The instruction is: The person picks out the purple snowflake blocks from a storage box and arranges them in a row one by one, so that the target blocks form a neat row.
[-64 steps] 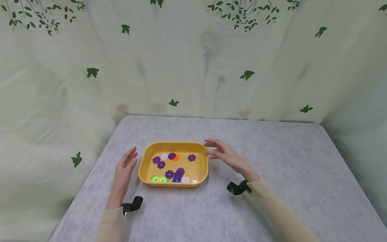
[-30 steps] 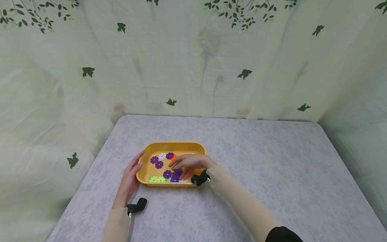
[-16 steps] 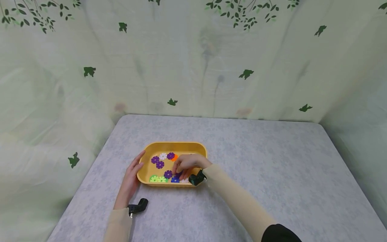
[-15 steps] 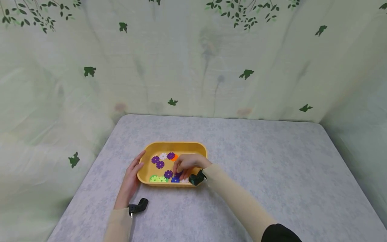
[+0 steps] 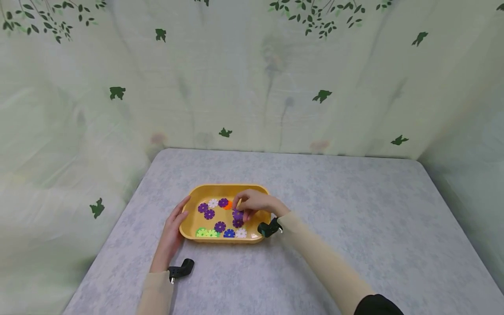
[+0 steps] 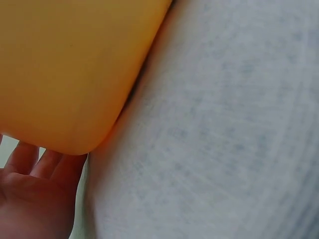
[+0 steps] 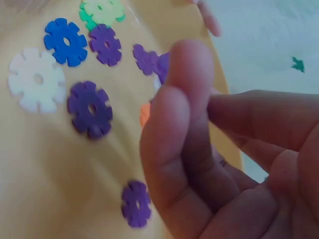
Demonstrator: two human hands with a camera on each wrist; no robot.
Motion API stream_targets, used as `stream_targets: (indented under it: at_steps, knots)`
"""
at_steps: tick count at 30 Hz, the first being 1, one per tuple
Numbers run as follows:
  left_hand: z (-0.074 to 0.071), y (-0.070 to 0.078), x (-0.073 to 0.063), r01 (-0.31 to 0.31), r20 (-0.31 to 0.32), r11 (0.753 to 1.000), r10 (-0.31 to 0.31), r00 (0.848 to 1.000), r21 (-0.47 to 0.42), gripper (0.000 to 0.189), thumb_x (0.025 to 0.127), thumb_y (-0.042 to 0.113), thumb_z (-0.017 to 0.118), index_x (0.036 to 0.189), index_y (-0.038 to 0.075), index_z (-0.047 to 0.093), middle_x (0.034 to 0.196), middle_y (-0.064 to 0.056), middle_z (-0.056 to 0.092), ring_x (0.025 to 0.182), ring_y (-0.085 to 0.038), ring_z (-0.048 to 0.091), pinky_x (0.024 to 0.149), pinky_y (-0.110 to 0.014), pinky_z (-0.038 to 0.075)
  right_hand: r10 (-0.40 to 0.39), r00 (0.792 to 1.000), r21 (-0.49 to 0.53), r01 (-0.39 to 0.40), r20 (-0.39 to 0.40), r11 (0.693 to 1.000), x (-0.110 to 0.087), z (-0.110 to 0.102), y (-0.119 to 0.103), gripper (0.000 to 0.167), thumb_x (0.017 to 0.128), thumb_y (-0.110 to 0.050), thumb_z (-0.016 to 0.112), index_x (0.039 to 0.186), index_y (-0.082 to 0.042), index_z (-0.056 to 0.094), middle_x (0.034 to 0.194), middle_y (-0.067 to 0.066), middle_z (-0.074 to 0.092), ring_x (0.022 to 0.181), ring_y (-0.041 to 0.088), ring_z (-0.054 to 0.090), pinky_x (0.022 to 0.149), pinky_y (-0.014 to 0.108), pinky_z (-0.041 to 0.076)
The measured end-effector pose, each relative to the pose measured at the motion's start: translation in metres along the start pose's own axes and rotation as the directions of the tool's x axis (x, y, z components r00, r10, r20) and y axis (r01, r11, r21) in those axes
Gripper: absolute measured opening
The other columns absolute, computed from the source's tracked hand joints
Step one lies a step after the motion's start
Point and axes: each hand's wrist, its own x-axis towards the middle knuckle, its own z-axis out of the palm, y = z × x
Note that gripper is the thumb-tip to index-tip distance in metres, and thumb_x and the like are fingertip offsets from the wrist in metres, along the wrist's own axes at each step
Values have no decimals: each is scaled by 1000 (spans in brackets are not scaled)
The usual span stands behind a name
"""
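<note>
A yellow tray (image 5: 204,239) holds several flower-shaped plastic discs. My left hand (image 5: 169,229) rests against the tray's left side, fingers fairly straight along the outer wall; in the left wrist view its fingertips pass out of sight behind the tray. Over the tray's right half, my right hand (image 5: 253,202) pinches a purple disc (image 5: 237,215) between thumb and fingers. In the right wrist view the fingertips mostly hide that disc. Just below it lies another purple disc (image 5: 238,224), beside a white disc (image 5: 241,233) and a blue disc (image 5: 229,234).
More purple discs (image 5: 202,208), a white one (image 5: 213,203) and an orange one (image 5: 228,205) lie towards the tray's back left. Green discs (image 5: 207,233) sit at the front left. The grey table (image 5: 354,210) meets a leaf-printed curtain (image 5: 252,87) behind.
My left hand has come to the tray's side. The right hand reached in from the right rim, closed on a purple disc in the front pile, and has moved back and slightly right with it.
</note>
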Motion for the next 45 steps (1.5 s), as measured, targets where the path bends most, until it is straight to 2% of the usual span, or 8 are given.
stream_targets:
  at_steps: [6,12,16,18,25,33,39,45]
  knots:
    - [-1,-1,1,-32,12,999,33,999,-12,50,103,29,45,150,17,33,157,-1,20,142,-21,19,109,-30,29,-66,995,49,70,-71,996,-18,-20,4,16,96,-5,51,106,3,61,81,11,64,58,16,62,66,42,57]
    - [1,-1,0,-23,-4,1000,23,1000,18,50,102,31,45,150,19,34,157,1,21,142,-20,19,110,-33,28,-101,982,71,114,-161,991,-41,-43,11,17,97,-8,51,107,2,61,81,13,64,60,16,60,65,42,57]
    - [2,0,-1,-24,-8,999,24,1000,30,50,102,32,45,150,19,34,157,1,21,142,-20,19,110,-34,27,-84,969,116,114,-234,987,-58,-59,25,16,98,-7,50,107,1,60,84,13,65,62,18,60,66,42,57]
    - [2,0,-1,-22,-9,999,22,1000,32,50,103,31,44,150,19,34,157,1,22,142,-19,19,110,-35,27,-70,961,131,109,-268,985,-68,-67,34,16,97,-7,49,107,2,59,87,14,66,64,19,61,65,37,57]
    - [3,0,-1,-10,-10,999,10,1000,37,49,103,29,43,150,19,33,157,2,20,142,-20,20,111,-37,26,13,933,110,29,-360,993,-99,-85,72,18,96,-6,49,108,5,57,87,14,64,65,20,62,67,38,57]
    - [2,-2,0,17,-30,997,-15,999,69,48,104,27,40,151,21,32,157,3,20,142,-19,20,111,-38,25,25,929,95,11,-370,995,-113,-83,102,19,93,1,49,108,11,56,87,20,63,68,26,67,64,37,58]
    - [1,-2,0,29,-36,997,-26,999,69,47,104,26,40,151,21,32,157,3,20,142,-19,19,111,-38,25,33,931,94,2,-363,996,-107,-72,106,17,92,3,52,106,12,57,84,19,64,66,24,67,62,35,58]
    - [1,-2,1,16,-23,999,-15,1000,48,47,104,26,40,151,20,32,157,2,19,142,-20,19,111,-36,26,31,931,27,-23,-364,999,-104,-66,104,16,92,1,54,105,9,60,84,15,63,65,20,66,61,33,58]
